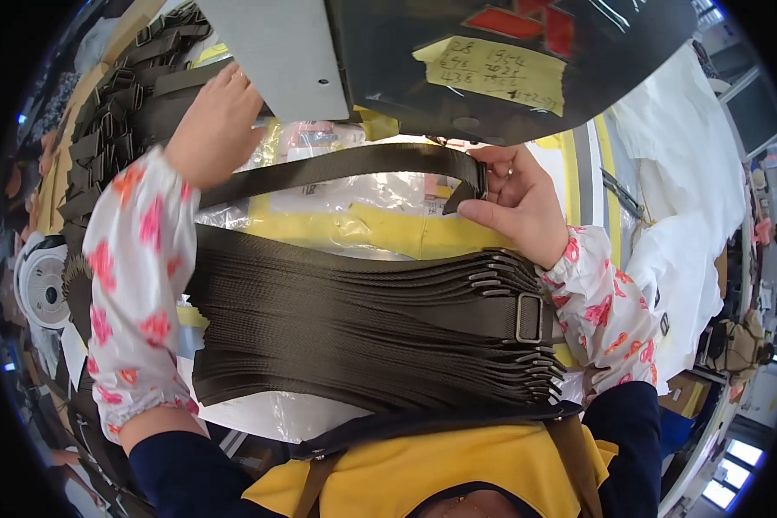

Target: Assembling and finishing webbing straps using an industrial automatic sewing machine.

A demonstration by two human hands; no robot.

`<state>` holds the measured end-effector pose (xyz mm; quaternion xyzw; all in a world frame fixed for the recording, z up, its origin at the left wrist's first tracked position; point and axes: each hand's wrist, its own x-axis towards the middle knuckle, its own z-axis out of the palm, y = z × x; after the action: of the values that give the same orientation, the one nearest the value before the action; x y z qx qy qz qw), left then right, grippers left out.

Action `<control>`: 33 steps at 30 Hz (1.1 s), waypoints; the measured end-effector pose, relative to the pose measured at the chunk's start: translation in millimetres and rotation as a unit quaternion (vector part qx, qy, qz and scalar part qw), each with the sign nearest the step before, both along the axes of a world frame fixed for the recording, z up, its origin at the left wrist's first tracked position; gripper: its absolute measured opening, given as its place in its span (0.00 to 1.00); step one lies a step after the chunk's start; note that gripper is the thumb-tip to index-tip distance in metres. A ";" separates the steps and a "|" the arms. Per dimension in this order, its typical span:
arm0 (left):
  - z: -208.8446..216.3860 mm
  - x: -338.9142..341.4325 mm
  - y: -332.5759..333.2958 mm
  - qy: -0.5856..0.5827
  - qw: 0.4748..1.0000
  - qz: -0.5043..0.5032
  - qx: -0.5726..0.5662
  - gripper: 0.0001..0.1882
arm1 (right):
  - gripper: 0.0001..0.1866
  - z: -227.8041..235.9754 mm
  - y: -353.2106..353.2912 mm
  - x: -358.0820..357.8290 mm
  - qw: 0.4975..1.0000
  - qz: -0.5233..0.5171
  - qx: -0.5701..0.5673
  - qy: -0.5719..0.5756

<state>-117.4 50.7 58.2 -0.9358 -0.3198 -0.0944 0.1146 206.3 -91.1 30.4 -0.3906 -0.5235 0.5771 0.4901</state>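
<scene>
My right hand point(522, 203) pinches the buckle end of a dark olive webbing strap point(345, 164), thumb below and fingers above. The strap arches leftward from there and passes behind my left wrist. My left hand point(220, 121) is over the far-left straps, beside the machine's grey plate. Its thumb stands apart from the bent fingers, and its palm side is hidden. Nearest to me lies a thick stack of similar straps point(345, 319), with metal buckles point(529, 318) along its right end.
A dark machine housing point(457, 86) with a light grey plate point(281, 56) overhangs the far side of the table. Loose buckled straps point(112, 129) heap at the far left, above a small white fan point(43, 283). White cloth point(682, 198) and thread snips point(622, 194) lie to the right.
</scene>
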 end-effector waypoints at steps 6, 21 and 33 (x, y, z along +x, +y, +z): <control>20.7 91.3 -123.1 -0.223 0.927 -0.064 -0.294 0.06 | 0.24 -2.7 1.2 -1.6 0.997 -0.048 -0.031 0.060; -32.2 141.2 -92.1 -0.477 0.600 0.216 -0.605 0.13 | 0.27 -13.9 -6.7 -17.1 0.988 -0.152 0.015 0.028; -10.6 167.9 -101.0 -0.067 0.987 0.048 -0.135 0.05 | 0.19 -25.9 11.1 -10.6 0.936 -0.222 0.122 -0.246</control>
<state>50.5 -50.3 47.6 -0.9180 -0.3807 -0.1068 -0.0300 195.8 -80.0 4.5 -0.5635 -0.5941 0.2710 0.5060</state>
